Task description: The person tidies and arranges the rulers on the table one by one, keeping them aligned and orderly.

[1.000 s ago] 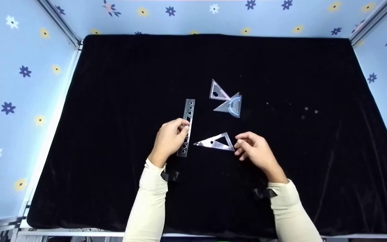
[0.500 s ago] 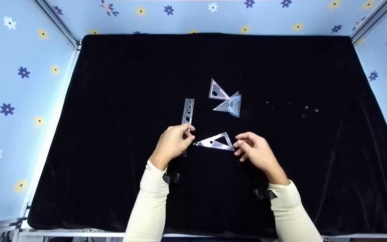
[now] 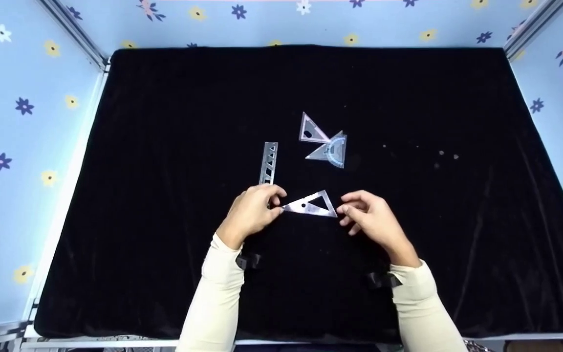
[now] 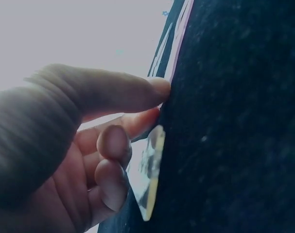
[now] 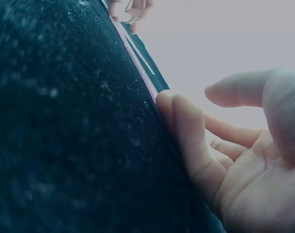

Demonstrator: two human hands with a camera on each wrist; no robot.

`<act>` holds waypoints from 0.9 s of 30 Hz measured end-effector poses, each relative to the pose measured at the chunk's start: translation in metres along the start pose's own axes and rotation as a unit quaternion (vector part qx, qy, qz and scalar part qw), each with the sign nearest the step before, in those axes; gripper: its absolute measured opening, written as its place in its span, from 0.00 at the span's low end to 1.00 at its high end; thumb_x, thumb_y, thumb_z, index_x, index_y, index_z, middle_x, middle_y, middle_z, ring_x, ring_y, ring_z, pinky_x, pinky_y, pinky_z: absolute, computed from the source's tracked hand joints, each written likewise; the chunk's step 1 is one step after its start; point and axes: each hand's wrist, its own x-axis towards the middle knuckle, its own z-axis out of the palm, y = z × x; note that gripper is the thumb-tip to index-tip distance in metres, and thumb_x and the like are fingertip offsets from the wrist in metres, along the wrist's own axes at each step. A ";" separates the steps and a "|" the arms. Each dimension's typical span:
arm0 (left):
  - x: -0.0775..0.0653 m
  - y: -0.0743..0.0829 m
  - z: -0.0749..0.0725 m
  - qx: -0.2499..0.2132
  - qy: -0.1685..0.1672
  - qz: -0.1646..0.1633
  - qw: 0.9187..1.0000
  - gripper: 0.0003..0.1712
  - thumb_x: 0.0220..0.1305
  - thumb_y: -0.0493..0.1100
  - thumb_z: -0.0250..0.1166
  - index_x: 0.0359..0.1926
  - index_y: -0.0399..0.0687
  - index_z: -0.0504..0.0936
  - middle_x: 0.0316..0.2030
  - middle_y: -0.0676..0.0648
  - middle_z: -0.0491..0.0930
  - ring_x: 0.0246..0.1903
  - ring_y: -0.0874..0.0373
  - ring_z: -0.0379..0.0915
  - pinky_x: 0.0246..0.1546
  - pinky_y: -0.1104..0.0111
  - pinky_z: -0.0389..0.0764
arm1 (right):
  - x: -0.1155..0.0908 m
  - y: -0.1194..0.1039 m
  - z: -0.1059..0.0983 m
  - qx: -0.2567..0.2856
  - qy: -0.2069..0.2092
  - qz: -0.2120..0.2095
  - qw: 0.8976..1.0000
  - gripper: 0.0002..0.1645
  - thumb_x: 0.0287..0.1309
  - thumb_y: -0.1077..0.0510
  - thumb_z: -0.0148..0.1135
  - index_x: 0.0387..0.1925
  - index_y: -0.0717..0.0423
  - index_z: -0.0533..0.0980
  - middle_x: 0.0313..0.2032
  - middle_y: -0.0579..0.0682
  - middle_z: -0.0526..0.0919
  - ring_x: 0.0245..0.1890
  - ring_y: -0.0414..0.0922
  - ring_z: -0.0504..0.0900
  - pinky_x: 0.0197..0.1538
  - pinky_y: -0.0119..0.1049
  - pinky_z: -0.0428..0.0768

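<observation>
A clear set square (image 3: pixel 313 209) lies on the black cloth between the two hands. My left hand (image 3: pixel 249 211) pinches its narrow tip between thumb and index finger; the pinkish edge of the set square (image 4: pixel 179 41) runs away from these fingertips in the left wrist view. At its short side, the fingertips of my right hand (image 3: pixel 372 217) touch the corner, with the fingers relaxed and the thumb (image 5: pixel 234 90) held apart. A clear ruler (image 3: pixel 265 164) with cut-out shapes lies partly hidden under my left hand.
Farther back lie another set square (image 3: pixel 303 133) with a pinkish edge, a third set square (image 3: pixel 316 153) and a blue-marked protractor (image 3: pixel 336 155) overlapping it. Black cloth (image 3: pixel 188 122) covers the table, with flower-patterned walls (image 3: pixel 291 27) around it.
My left hand has left the ruler's middle and moved right and slightly down to the set square's tip. The right hand stays by the short side. The view has shifted slightly.
</observation>
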 end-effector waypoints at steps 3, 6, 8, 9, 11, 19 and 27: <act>0.000 0.001 0.000 0.002 -0.006 0.005 1.000 0.15 0.56 0.41 0.73 0.46 0.56 0.85 0.31 0.61 0.79 0.33 0.62 0.76 0.37 0.60 0.79 | 0.001 0.000 0.000 0.014 -0.005 0.001 1.000 0.16 0.65 0.69 0.57 0.53 0.73 0.73 0.41 0.66 0.85 0.30 0.50 0.86 0.24 0.39 0.84; -0.001 0.002 0.000 -0.001 -0.006 0.008 1.000 0.14 0.56 0.40 0.73 0.45 0.55 0.85 0.30 0.62 0.79 0.32 0.62 0.77 0.37 0.60 0.79 | 0.001 0.001 0.000 0.020 -0.017 0.003 1.000 0.16 0.66 0.68 0.57 0.53 0.73 0.72 0.41 0.66 0.85 0.30 0.50 0.86 0.25 0.40 0.84; -0.001 0.001 0.000 0.000 -0.006 0.009 1.000 0.12 0.57 0.40 0.72 0.43 0.56 0.85 0.29 0.63 0.80 0.31 0.62 0.77 0.37 0.61 0.79 | 0.001 0.002 0.000 0.025 -0.024 0.005 0.999 0.17 0.67 0.67 0.58 0.53 0.74 0.72 0.41 0.66 0.85 0.30 0.50 0.86 0.25 0.40 0.85; -0.002 0.002 0.000 0.001 -0.005 0.011 1.000 0.10 0.56 0.40 0.72 0.40 0.56 0.85 0.29 0.62 0.80 0.31 0.62 0.77 0.36 0.60 0.79 | 0.000 0.002 0.000 0.026 -0.027 0.005 0.999 0.17 0.67 0.67 0.59 0.53 0.74 0.72 0.41 0.67 0.85 0.30 0.50 0.86 0.25 0.40 0.85; -0.003 0.002 0.000 0.005 -0.003 0.016 1.000 0.08 0.55 0.40 0.73 0.35 0.56 0.83 0.28 0.61 0.79 0.30 0.60 0.76 0.35 0.60 0.79 | -0.001 0.002 0.000 0.029 -0.031 0.007 0.999 0.18 0.67 0.66 0.60 0.53 0.74 0.72 0.42 0.66 0.85 0.31 0.50 0.86 0.25 0.40 0.85; -0.005 0.004 -0.002 0.021 -0.006 0.028 0.999 0.13 0.52 0.39 0.73 0.24 0.59 0.77 0.27 0.59 0.78 0.28 0.58 0.74 0.32 0.59 0.78 | -0.002 0.001 -0.003 0.048 -0.052 0.016 0.997 0.18 0.68 0.65 0.59 0.54 0.74 0.71 0.42 0.67 0.85 0.30 0.52 0.87 0.30 0.44 0.87; -0.007 0.005 -0.003 0.015 -0.031 0.021 0.999 0.11 0.51 0.38 0.73 0.26 0.58 0.79 0.28 0.61 0.78 0.30 0.61 0.75 0.33 0.62 0.78 | -0.003 -0.002 -0.006 0.058 -0.064 0.032 0.996 0.18 0.70 0.63 0.58 0.54 0.74 0.71 0.42 0.68 0.85 0.30 0.54 0.87 0.33 0.47 0.87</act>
